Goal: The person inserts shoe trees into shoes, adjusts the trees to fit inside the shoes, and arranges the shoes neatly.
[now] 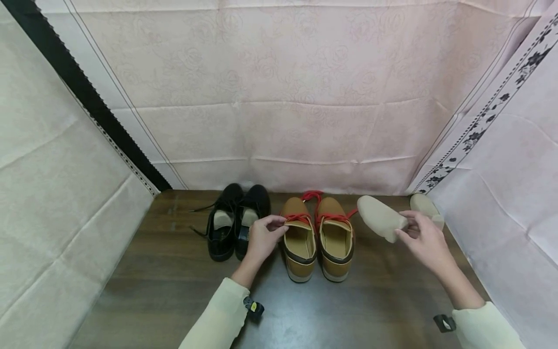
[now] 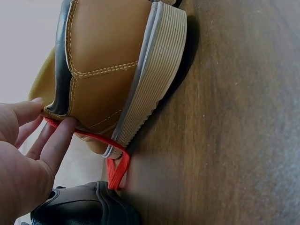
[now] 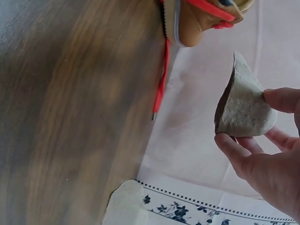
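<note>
Two tan shoes (image 1: pixel 334 237) with red laces (image 1: pixel 335 218) stand side by side on the wooden surface, toes away from me. My left hand (image 1: pixel 264 238) pinches the collar edge of the left tan shoe (image 2: pixel 101 51), thumb at the rim and fingers along its outer side by the lace. Off to the right, my right hand (image 1: pixel 425 240) holds a cream, moulded shoe insert (image 1: pixel 378 216) by its narrower end, raised above the surface. In the right wrist view this shoe insert (image 3: pixel 248 101) looks curved and hollow. Both tan shoes show open, with their insoles visible.
Left of the tan shoes stands a pair of black lace-up shoes (image 1: pixel 220 230), with pale inserts (image 1: pixel 223 219) inside. A second cream insert (image 1: pixel 425 207) lies at the right back corner. Pale patterned cloth (image 1: pixel 283 97) hangs behind and along both sides.
</note>
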A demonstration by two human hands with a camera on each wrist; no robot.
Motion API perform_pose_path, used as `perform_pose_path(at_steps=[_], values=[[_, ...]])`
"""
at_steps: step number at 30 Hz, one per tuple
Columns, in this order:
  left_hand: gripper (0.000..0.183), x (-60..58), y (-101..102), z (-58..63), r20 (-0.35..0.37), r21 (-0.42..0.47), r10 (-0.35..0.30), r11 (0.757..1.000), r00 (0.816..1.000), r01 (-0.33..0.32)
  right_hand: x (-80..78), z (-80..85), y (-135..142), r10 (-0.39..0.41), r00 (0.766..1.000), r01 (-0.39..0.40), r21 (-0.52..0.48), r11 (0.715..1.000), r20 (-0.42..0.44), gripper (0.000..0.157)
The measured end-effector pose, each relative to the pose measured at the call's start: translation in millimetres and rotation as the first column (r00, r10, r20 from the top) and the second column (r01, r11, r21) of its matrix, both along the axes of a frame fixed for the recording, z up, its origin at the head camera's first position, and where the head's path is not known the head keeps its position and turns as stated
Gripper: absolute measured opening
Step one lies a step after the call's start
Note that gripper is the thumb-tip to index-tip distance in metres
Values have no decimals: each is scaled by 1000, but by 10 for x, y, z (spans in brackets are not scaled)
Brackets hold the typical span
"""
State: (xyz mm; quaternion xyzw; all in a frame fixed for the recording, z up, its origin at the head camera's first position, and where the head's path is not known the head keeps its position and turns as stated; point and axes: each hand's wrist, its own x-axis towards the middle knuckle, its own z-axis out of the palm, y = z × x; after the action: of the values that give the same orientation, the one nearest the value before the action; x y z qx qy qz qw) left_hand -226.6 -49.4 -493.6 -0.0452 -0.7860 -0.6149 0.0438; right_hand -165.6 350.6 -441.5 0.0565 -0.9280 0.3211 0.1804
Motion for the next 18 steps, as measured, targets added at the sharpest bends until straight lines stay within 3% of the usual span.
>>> perform_pose_path(at_steps=[18], values=[[12,-9,-9,-20,14,-25,-7,1000,1000,7,98,180,-250,79,996,-79,-8,997,28,46]])
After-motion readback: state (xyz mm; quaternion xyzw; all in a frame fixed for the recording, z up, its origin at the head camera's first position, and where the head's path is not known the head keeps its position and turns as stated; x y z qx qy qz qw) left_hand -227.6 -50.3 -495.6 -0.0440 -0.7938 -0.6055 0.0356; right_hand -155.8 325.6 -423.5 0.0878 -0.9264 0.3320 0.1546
